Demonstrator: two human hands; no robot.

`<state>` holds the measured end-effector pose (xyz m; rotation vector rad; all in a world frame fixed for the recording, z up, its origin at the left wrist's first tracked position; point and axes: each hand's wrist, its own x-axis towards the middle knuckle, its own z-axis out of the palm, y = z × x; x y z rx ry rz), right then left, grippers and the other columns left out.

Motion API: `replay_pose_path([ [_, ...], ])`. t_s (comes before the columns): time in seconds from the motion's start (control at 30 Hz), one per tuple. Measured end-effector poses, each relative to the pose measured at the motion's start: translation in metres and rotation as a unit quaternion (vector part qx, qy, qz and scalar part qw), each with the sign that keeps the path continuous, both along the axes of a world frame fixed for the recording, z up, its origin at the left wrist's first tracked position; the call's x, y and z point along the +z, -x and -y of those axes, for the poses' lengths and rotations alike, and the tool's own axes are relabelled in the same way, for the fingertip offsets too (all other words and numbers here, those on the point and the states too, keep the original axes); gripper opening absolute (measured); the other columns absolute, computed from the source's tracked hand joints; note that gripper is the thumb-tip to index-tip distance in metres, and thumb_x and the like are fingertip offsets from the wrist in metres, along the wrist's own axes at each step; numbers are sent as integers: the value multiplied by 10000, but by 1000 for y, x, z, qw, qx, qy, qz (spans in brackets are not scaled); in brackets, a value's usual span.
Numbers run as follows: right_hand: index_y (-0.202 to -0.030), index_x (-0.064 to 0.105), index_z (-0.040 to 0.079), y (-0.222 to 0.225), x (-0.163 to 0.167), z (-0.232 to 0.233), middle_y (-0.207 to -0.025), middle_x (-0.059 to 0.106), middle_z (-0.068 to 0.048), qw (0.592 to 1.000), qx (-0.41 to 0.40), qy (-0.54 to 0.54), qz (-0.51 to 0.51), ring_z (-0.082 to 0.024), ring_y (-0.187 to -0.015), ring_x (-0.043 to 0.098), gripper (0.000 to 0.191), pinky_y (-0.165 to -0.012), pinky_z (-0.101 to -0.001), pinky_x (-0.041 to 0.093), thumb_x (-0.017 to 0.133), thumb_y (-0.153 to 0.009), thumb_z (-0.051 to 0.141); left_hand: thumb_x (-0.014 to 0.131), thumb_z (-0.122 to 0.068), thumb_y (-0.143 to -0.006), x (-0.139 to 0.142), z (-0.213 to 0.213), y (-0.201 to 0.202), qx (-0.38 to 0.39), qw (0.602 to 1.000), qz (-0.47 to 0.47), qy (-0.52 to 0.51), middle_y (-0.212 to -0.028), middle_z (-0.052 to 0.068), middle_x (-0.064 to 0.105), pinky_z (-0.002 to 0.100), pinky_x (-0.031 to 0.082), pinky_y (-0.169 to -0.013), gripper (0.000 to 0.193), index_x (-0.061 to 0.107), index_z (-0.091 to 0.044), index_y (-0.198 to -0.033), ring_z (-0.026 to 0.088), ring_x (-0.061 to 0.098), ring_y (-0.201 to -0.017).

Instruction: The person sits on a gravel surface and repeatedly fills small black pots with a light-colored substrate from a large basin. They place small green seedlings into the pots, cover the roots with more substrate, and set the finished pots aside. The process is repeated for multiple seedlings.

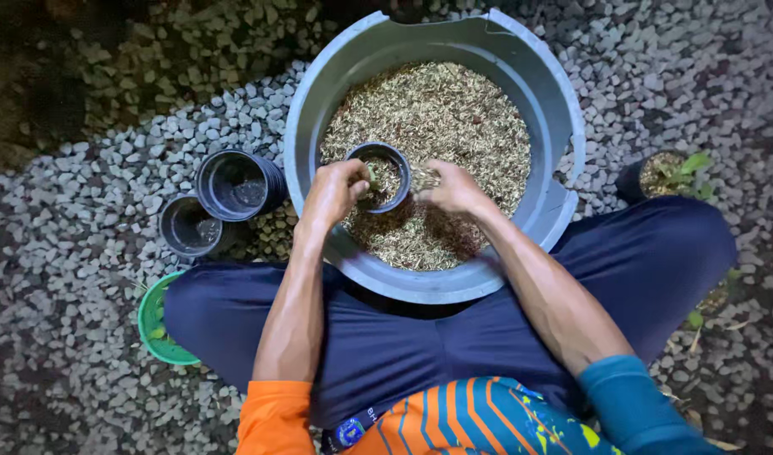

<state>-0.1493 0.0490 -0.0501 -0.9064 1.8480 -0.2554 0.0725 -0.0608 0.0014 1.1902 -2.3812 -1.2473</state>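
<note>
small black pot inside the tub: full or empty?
Partly filled. The small black pot shows husk-like mix below its rim; the left hand grips its edge inside the grey tub.

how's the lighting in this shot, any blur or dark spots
Head view: a light from above falls on the grey tub and gravel, corners fade to near black; left hand and right hand over the small black pot look slightly soft; edges bend a little.
</note>
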Motion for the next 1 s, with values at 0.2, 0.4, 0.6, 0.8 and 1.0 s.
replay_pose_path([
  [0.2,-1446,524,82,-37,31,23,-1270,630,-220,965,54,240,-93,-346,-1176,618,859,-1027,-475,497,942,-719,268,781,-68,-836,-12,3,-3,-13,998,-21,64,-957,197,725,474,543,-786,209,716,-56,-1034,378,710,-908],
  [0.4,-1458,488,54,-49,31,33,-1304,575,-263,962,22,262,-71,-310,-1078,609,794,-889,-451,525,865,-763,128,776,-79,-841,-22,4,-5,-26,996,8,87,-938,193,708,504,526,-791,202,710,-73,-1032,399,691,-915],
  [0.6,-1355,660,62,-27,7,31,-1089,768,-171,966,-155,204,-24,-100,-613,666,392,-469,-236,540,583,-971,37,736,-73,-858,-21,-2,1,-37,994,-3,98,-952,177,709,494,542,-778,151,714,-84,-1008,388,699,-895],
  [0.8,-1302,648,50,-46,-52,-8,-1138,693,-227,986,113,81,-88,-322,-979,677,567,-825,-439,564,779,-789,252,626,-60,-927,-19,-16,18,-43,989,53,131,-979,197,693,502,553,-784,144,719,-90,-1032,402,701,-902],
  [1.0,-1205,705,33,-59,-86,-30,-1218,678,-233,978,150,102,-103,-347,-1032,693,421,-908,-409,596,800,-799,90,565,15,-880,-27,-35,36,-71,970,91,212,-1128,256,660,495,586,-803,256,690,-38,-1097,420,694,-983],
])
